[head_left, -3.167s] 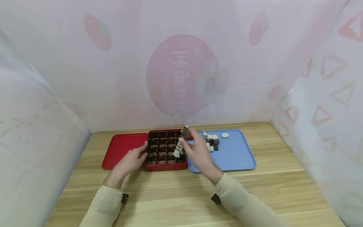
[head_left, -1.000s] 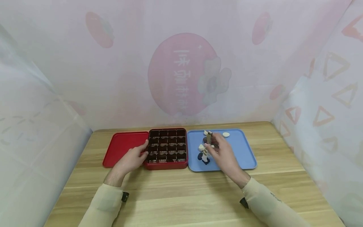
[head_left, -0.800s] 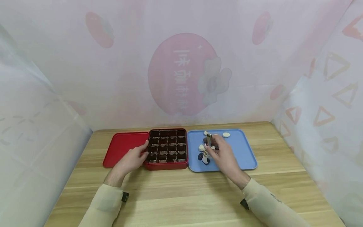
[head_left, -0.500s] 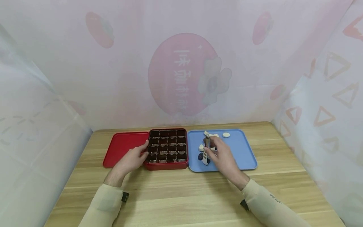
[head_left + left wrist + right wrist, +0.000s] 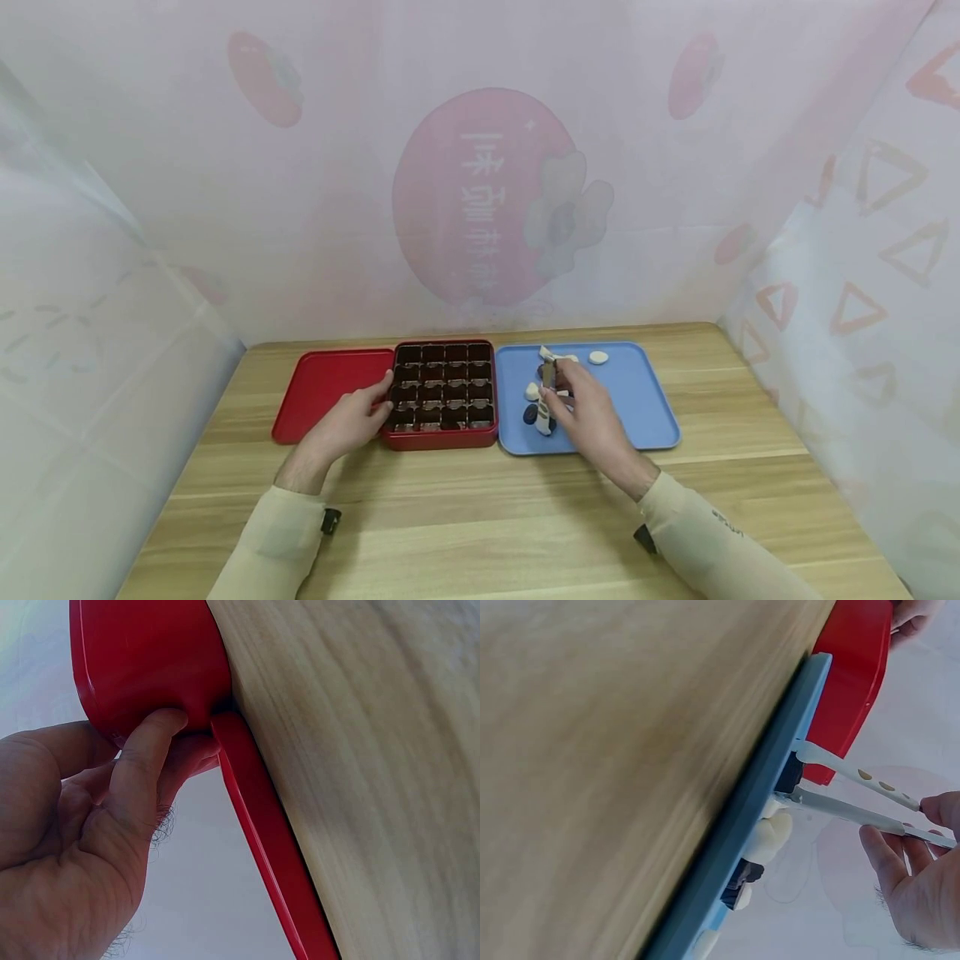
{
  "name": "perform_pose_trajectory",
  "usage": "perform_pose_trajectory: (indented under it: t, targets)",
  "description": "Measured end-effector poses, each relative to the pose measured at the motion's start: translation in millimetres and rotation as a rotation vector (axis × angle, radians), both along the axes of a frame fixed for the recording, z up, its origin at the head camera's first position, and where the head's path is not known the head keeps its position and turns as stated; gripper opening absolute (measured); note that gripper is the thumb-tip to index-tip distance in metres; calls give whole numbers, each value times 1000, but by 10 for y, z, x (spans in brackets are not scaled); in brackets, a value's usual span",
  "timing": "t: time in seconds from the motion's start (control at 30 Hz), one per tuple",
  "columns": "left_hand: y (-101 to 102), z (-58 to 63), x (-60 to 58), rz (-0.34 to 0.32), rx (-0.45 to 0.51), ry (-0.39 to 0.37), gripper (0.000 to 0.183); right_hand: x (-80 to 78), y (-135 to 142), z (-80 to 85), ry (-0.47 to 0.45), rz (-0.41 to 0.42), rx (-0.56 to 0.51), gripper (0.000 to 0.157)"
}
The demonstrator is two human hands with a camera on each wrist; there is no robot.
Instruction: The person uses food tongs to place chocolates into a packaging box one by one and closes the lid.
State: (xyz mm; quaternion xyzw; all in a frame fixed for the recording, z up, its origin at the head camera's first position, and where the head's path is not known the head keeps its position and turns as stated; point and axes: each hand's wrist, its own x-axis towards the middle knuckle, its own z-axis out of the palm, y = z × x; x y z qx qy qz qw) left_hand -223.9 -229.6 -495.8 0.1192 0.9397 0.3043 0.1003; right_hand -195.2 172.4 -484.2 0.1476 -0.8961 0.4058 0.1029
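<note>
My right hand (image 5: 596,417) holds small metal tongs (image 5: 548,375) with pale, spotted arms, low over the blue tray. In the right wrist view their two tips (image 5: 804,751) stand on either side of a dark chocolate (image 5: 789,774). Another dark chocolate (image 5: 530,413) lies just left of the tongs. My left hand (image 5: 348,425) rests against the left wall of a red box (image 5: 442,439), thumb and fingertips touching it. Inside the box sits a dark brown insert (image 5: 431,372) divided into several compartments. The left wrist view shows the thumb flat on the red wall (image 5: 161,667).
The blue tray (image 5: 637,408) stands right beside the box and bears several white and dark chocolates. One white chocolate (image 5: 597,357) lies apart at its back. Left of the box is a flat red lid (image 5: 330,383). A printed curtain (image 5: 315,208) closes off the table's back.
From over the box's front right, my right hand has moved right to the blue tray with the tongs. In the last second the tongs have narrowed around a dark chocolate. The left hand stays put.
</note>
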Motion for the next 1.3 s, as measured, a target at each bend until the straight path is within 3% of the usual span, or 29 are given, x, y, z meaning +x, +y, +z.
perform_pose_trajectory:
  t: [0.33,0.57,0.77,1.07,1.3]
  targets:
    - [1,-2,1,-1,-6,7,69,-10,-84,173,49,10,-41,22]
    - [-3,14,-7,1,-9,10,69,-12,-283,342,90,24,-85,29]
    - [2,28,1,0,-7,5,69,-16,-494,425,68,62,-117,39]
    - [14,21,9,3,-2,-3,69,-32,-813,463,38,111,-164,45]
    - [9,29,7,5,-3,0,69,-36,-1039,436,42,162,-203,34]
